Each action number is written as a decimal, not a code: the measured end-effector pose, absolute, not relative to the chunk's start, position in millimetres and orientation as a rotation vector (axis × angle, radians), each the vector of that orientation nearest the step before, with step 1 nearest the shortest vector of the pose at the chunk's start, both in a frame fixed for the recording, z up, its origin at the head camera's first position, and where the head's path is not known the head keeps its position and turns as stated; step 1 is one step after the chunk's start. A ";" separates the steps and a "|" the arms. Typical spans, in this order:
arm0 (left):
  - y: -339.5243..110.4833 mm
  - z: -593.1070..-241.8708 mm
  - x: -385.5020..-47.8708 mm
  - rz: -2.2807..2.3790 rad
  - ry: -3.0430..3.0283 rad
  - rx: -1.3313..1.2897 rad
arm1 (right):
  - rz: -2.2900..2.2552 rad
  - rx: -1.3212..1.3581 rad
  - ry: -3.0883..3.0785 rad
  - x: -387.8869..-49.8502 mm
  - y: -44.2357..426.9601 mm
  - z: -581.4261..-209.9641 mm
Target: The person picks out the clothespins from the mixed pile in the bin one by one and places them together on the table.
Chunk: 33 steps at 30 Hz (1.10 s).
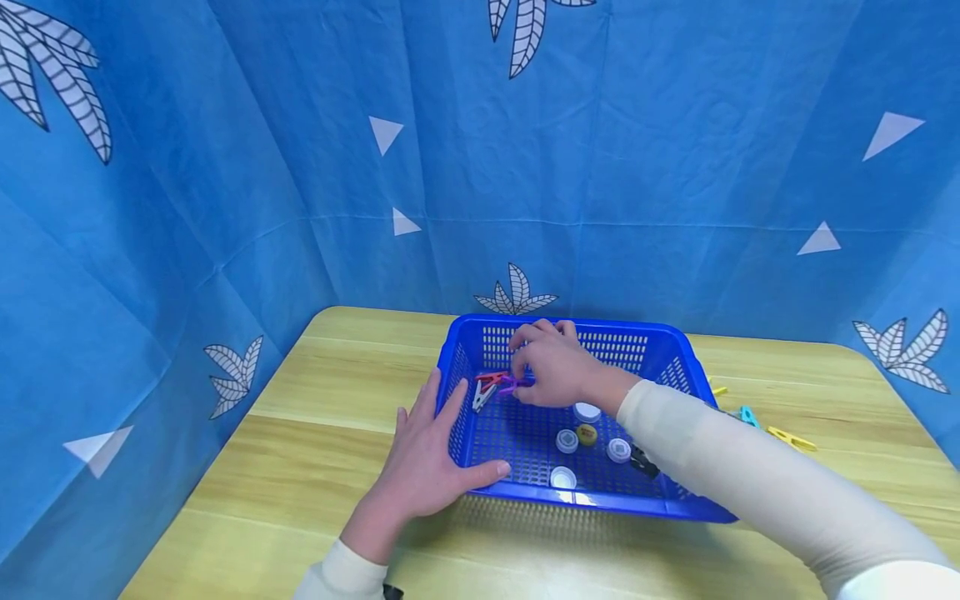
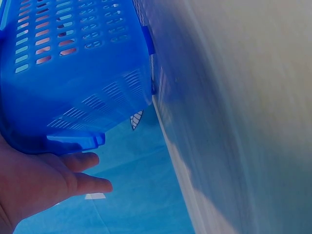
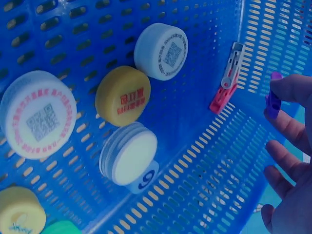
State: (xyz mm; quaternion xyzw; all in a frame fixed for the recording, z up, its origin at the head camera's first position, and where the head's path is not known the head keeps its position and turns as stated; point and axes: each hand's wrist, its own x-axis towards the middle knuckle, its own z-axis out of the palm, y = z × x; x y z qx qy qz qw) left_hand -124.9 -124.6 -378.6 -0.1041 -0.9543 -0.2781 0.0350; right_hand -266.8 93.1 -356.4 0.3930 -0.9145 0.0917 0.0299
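Inside a blue plastic basket (image 1: 517, 446), my right hand (image 1: 553, 364) pinches a purple clothespin (image 3: 274, 95) between thumb and forefinger. Close by lie a red clothespin (image 1: 491, 377) and a white clothespin (image 1: 483, 395), which the right wrist view shows overlapping near a corner. Several bottle caps rest on the basket floor, among them a yellow cap (image 3: 123, 96), a white cap with a printed code (image 3: 39, 114) and a stack of pale caps (image 3: 129, 153). My left hand (image 1: 423, 458) lies at the basket's left rim with fingers spread and straight.
A black clothespin (image 1: 643, 461) lies at the basket's right side, partly under my right sleeve. Outside on the wooden table (image 1: 337, 400), to the right, are a yellow clothespin (image 1: 791, 438) and a teal clothespin (image 1: 748, 416). A blue patterned curtain (image 1: 637, 167) hangs behind.
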 end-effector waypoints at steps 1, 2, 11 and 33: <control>-124.7 -378.6 -125.0 -0.857 -2.933 -0.321 | 0.289 1.208 -2.815 -266.6 94.0 -355.1; -124.9 -378.6 -125.1 -0.856 -2.934 -0.320 | 0.293 1.201 -2.813 -266.3 94.9 -353.7; -124.0 -378.7 -125.4 -0.824 -2.939 -0.310 | 0.305 1.155 -2.813 -266.2 106.0 -349.4; -122.0 -380.3 -126.5 -0.836 -2.923 -0.302 | 0.358 1.062 -2.812 -263.6 131.2 -336.4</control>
